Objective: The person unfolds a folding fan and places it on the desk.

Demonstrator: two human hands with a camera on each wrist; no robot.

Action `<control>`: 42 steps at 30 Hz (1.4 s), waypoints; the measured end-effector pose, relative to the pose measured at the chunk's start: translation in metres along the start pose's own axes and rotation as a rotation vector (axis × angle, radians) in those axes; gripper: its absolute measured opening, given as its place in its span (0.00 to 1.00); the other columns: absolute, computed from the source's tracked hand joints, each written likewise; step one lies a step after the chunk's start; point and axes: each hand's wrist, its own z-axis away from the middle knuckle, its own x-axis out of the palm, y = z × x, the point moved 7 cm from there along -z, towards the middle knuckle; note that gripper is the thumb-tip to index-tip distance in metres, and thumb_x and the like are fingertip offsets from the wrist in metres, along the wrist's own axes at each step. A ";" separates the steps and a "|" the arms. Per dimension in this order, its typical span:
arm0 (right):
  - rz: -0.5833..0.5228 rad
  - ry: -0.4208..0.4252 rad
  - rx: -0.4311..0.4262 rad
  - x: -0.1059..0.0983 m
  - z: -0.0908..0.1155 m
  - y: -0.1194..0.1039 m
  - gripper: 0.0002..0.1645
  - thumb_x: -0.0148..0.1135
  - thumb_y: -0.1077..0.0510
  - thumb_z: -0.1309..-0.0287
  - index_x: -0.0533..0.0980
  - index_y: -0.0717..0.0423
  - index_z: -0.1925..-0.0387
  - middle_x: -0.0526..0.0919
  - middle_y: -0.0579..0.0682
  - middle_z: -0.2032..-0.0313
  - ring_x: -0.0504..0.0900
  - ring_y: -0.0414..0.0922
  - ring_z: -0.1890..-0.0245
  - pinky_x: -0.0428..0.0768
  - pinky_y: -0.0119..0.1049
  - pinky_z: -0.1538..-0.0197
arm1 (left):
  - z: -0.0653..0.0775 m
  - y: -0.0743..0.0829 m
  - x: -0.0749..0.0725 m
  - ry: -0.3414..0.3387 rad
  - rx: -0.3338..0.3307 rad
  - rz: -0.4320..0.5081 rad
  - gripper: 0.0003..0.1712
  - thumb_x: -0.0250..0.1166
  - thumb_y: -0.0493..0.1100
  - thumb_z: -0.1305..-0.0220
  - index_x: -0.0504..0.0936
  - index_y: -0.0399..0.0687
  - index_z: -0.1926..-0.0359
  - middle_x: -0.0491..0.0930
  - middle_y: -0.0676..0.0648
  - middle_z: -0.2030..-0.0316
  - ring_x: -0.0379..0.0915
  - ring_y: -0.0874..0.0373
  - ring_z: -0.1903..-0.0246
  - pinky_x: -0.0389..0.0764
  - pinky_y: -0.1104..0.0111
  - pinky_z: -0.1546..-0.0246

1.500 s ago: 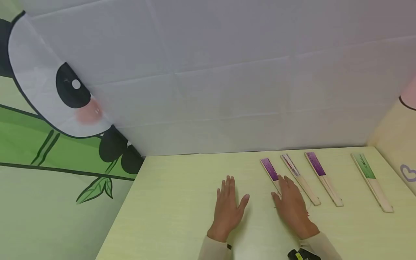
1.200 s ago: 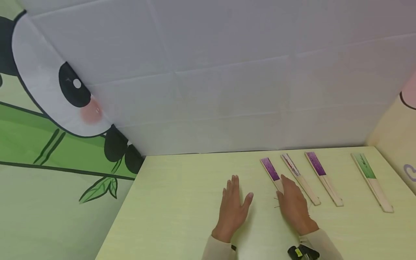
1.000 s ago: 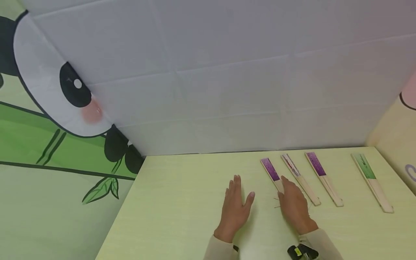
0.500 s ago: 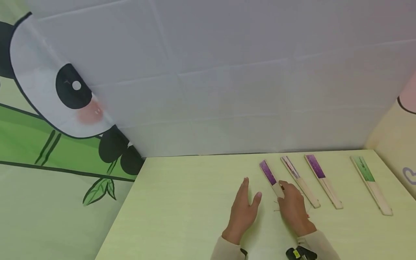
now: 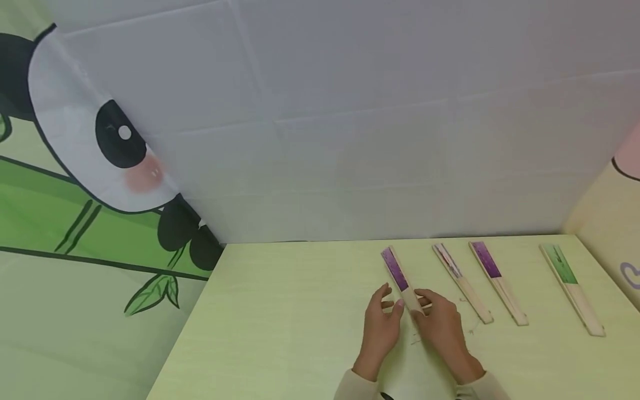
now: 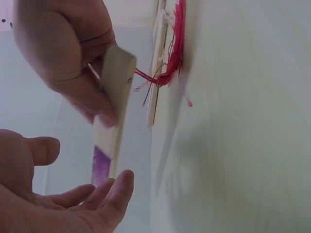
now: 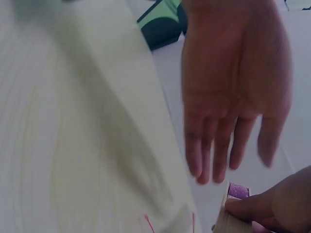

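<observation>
My right hand (image 5: 442, 328) pinches the pale wooden lower end of a folded hand fan (image 5: 396, 270) with a purple upper part, lifted off the table and tilted. In the left wrist view, thumb and fingers close on the fan's ribs (image 6: 116, 80), and a red tassel (image 6: 170, 68) hangs beside it. My left hand (image 5: 380, 330) is just left of the fan, fingers loosely bent, palm towards it. In the right wrist view the left hand's fingers (image 7: 221, 145) are relaxed, with nothing in them. Whether its fingertips touch the fan, I cannot tell.
To the right lie three more folded fans: a white patterned one (image 5: 462, 283), a purple one (image 5: 499, 283) and a green one (image 5: 572, 289). Behind the pale table (image 5: 260, 322) rises a white wall (image 5: 350, 166); a panda mural (image 5: 100, 139) covers the left side.
The right hand has taken hold of the leftmost purple fan, lifted it and brought it left. The left hand has moved right towards it, its fingers bending from straight to loosely curved.
</observation>
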 end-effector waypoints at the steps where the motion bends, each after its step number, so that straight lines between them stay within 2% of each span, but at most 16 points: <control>1: -0.007 -0.002 -0.004 0.000 0.002 -0.004 0.25 0.72 0.69 0.40 0.80 0.70 0.41 0.89 0.60 0.59 0.90 0.55 0.62 0.88 0.51 0.62 | 0.000 -0.001 0.000 0.006 -0.010 0.023 0.30 0.63 0.41 0.23 0.70 0.27 0.29 0.79 0.34 0.38 0.81 0.43 0.46 0.87 0.61 0.53; 5: -0.043 0.002 -0.007 0.000 0.007 -0.016 0.24 0.74 0.69 0.42 0.82 0.68 0.43 0.89 0.58 0.60 0.90 0.53 0.64 0.87 0.44 0.65 | -0.002 -0.007 -0.002 0.022 -0.068 0.152 0.27 0.64 0.38 0.25 0.73 0.24 0.33 0.82 0.38 0.47 0.83 0.54 0.57 0.88 0.67 0.62; 8: -0.066 -0.004 -0.011 0.001 0.009 -0.021 0.25 0.75 0.69 0.44 0.83 0.67 0.44 0.90 0.56 0.62 0.89 0.49 0.66 0.84 0.37 0.69 | -0.003 -0.009 -0.003 0.022 -0.117 0.268 0.24 0.63 0.35 0.26 0.74 0.22 0.35 0.82 0.39 0.52 0.82 0.59 0.62 0.90 0.65 0.63; 11: -0.080 -0.018 -0.016 0.002 0.011 -0.024 0.25 0.76 0.69 0.44 0.83 0.67 0.43 0.89 0.55 0.62 0.89 0.48 0.67 0.82 0.34 0.71 | -0.002 -0.011 -0.003 0.025 -0.161 0.337 0.23 0.63 0.34 0.26 0.75 0.22 0.37 0.83 0.40 0.55 0.81 0.62 0.65 0.90 0.66 0.63; 19: -0.085 -0.049 -0.039 0.002 0.014 -0.030 0.25 0.76 0.69 0.44 0.83 0.68 0.44 0.88 0.54 0.61 0.87 0.48 0.63 0.83 0.37 0.65 | -0.002 -0.019 -0.005 0.019 -0.209 0.441 0.18 0.64 0.31 0.28 0.79 0.27 0.40 0.84 0.44 0.59 0.79 0.63 0.68 0.88 0.71 0.66; 25: -0.113 -0.036 -0.070 -0.002 0.011 -0.030 0.17 0.72 0.62 0.34 0.83 0.67 0.46 0.89 0.53 0.61 0.88 0.48 0.63 0.84 0.37 0.63 | -0.001 -0.020 -0.004 -0.023 -0.218 0.487 0.16 0.65 0.30 0.29 0.80 0.29 0.42 0.84 0.48 0.62 0.81 0.63 0.68 0.87 0.72 0.67; 29: -0.121 -0.020 -0.081 -0.004 0.008 -0.028 0.16 0.71 0.62 0.32 0.83 0.68 0.47 0.89 0.55 0.61 0.88 0.48 0.65 0.84 0.36 0.66 | 0.000 -0.019 -0.002 -0.039 -0.221 0.503 0.17 0.65 0.28 0.30 0.81 0.29 0.42 0.82 0.51 0.63 0.81 0.64 0.69 0.87 0.72 0.67; 34: -0.180 -0.040 -0.011 -0.004 0.006 -0.022 0.15 0.71 0.65 0.34 0.84 0.68 0.48 0.89 0.56 0.62 0.86 0.44 0.69 0.84 0.32 0.69 | 0.000 -0.019 -0.003 -0.028 -0.223 0.494 0.15 0.65 0.29 0.29 0.82 0.29 0.43 0.83 0.49 0.63 0.81 0.64 0.69 0.88 0.70 0.67; 38: -0.312 -0.099 0.097 0.000 0.005 -0.015 0.17 0.70 0.65 0.33 0.82 0.70 0.45 0.87 0.56 0.62 0.85 0.42 0.70 0.86 0.32 0.68 | 0.002 -0.019 -0.005 -0.017 -0.237 0.494 0.15 0.66 0.30 0.30 0.83 0.30 0.44 0.85 0.47 0.62 0.81 0.63 0.70 0.89 0.69 0.66; 42: -0.448 -0.151 0.202 0.006 0.005 -0.009 0.20 0.67 0.64 0.30 0.79 0.72 0.42 0.85 0.55 0.60 0.86 0.43 0.67 0.88 0.34 0.65 | 0.003 -0.020 -0.007 -0.007 -0.257 0.505 0.15 0.67 0.31 0.30 0.84 0.30 0.45 0.84 0.47 0.61 0.81 0.63 0.69 0.89 0.69 0.65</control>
